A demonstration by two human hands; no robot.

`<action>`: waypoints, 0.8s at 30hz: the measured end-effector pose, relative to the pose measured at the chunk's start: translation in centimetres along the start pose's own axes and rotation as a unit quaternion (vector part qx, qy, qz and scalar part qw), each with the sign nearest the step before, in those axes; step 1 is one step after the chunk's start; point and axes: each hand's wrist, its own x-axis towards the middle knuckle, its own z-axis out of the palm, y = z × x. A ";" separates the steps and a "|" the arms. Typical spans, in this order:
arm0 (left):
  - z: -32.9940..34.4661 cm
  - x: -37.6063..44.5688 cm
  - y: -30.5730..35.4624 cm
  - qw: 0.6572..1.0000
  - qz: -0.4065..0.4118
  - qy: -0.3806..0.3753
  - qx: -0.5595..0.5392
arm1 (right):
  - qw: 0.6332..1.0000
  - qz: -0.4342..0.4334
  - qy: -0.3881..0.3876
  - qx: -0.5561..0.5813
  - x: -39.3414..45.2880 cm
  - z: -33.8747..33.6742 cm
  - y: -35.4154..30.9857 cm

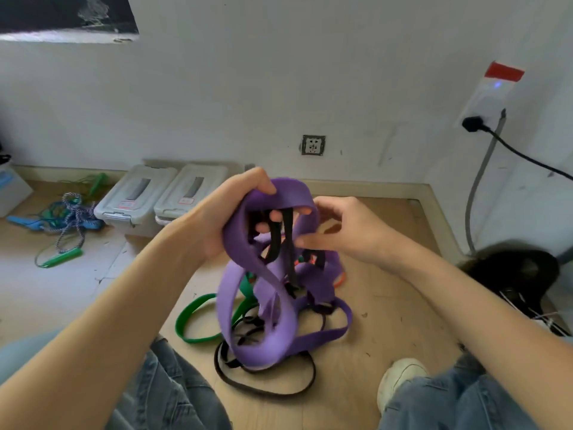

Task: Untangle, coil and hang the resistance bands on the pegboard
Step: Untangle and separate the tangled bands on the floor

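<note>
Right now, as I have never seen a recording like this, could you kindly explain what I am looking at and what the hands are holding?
There is no machine here: a person wears a camera on the head, so the single picture looks forward and down at their own arms. The left hand grips the top of a wide purple resistance band, lifting a tangle off the wooden floor. The right hand picks at a thin black band threaded through the purple loop. A green band and more black loops lie on the floor beneath. By the wall stand two lidded plastic boxes, with a pile of skipping ropes to their left. No pegboard is in view.
</note>
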 end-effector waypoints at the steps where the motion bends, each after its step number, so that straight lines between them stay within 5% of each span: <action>1: -0.5 0.0 0.0 1.000 0.005 -0.001 0.018 | 1.000 0.002 0.009 -0.002 0.1 -0.5 0.2; 8: -2.2 1.1 -0.9 0.991 0.052 0.041 0.117 | 0.977 0.060 -0.042 0.200 -0.8 -3.4 1.0; 11: -3.5 1.7 -1.8 0.963 0.025 0.074 0.259 | 0.954 0.059 0.020 0.293 -0.7 -4.3 0.4; 13: -5.0 2.3 -2.7 0.875 -0.045 0.119 0.467 | 0.941 0.059 0.081 0.323 -0.6 -4.6 0.4; 16: -5.5 2.2 -3.7 0.667 -0.145 0.158 0.713 | 0.959 0.060 0.073 0.268 -0.4 -3.9 0.2; 17: -4.9 2.2 -3.7 0.648 -0.137 0.158 0.732 | 0.968 0.060 0.045 0.240 -0.5 -3.4 0.3; 18: -4.2 2.2 -3.7 0.666 -0.105 0.146 0.724 | 0.973 0.057 0.015 0.223 -0.5 -2.8 0.3; 21: -1.0 2.3 -3.9 0.885 0.017 -0.075 0.459 | 0.968 0.013 -0.038 0.250 -0.4 -2.0 0.0; 24: 1.4 2.3 -5.1 0.940 0.062 -0.171 0.290 | 0.927 -0.023 -0.024 0.374 -0.2 -3.0 -0.6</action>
